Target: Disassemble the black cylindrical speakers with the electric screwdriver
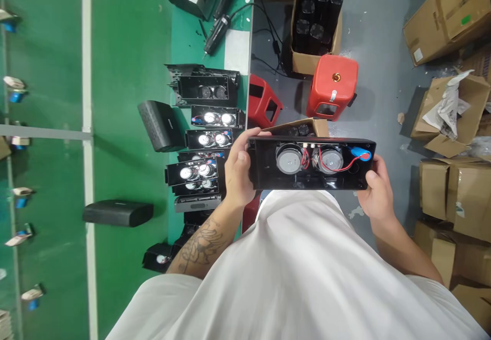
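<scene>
A long black speaker housing [264,168] is held level in front of my body, its open side facing up to the camera. Inside it sit two round silver speaker drivers, red wires and a blue piece with a red spot. My left hand [240,168] grips the housing's left end, thumb on the near side. Around the right end, the fingers of my right hand [378,189] are closed, with the thumb at the corner. More black housings with drivers [209,138] stand in a row on the green bench to the left.
Two electric screwdrivers [218,33] with cables lie at the bench's far end. Red stools [333,82] stand on the floor ahead, beside a carton of black parts [303,64]. Cardboard boxes [473,197] line the right side. Closed black speakers [118,213] lie on the green surface at left.
</scene>
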`<state>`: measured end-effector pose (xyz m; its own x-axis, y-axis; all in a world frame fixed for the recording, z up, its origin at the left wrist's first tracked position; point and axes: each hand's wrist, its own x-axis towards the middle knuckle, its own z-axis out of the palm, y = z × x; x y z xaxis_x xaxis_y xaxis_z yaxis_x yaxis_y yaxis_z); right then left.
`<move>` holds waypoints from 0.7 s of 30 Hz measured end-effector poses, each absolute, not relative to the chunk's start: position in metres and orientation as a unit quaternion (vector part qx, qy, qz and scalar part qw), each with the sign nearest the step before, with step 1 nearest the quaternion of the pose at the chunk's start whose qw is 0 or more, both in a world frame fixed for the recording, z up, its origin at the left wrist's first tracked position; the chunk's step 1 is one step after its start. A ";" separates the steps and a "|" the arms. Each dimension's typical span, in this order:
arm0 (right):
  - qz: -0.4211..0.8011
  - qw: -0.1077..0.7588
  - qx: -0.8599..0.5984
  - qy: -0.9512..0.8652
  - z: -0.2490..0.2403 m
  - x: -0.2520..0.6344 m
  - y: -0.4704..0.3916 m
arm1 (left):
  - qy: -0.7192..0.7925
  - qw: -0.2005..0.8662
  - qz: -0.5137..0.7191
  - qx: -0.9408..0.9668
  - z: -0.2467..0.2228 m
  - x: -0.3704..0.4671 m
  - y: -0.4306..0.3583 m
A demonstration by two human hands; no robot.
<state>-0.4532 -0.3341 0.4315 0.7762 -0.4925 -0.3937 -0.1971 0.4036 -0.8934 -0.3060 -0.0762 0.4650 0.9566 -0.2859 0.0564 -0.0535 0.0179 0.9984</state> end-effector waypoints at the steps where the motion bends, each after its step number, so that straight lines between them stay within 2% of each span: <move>1: -0.101 0.774 -0.532 0.327 0.431 -0.453 -0.335 | -0.125 0.701 -0.080 0.697 0.466 -0.306 -0.078; 13: -0.130 0.754 -0.497 0.410 0.428 -0.445 -0.339 | -0.184 0.682 -0.125 0.697 0.469 -0.306 -0.090; 21: -0.095 0.745 -0.516 0.412 0.431 -0.439 -0.341 | -0.128 0.682 -0.170 0.700 0.463 -0.300 -0.084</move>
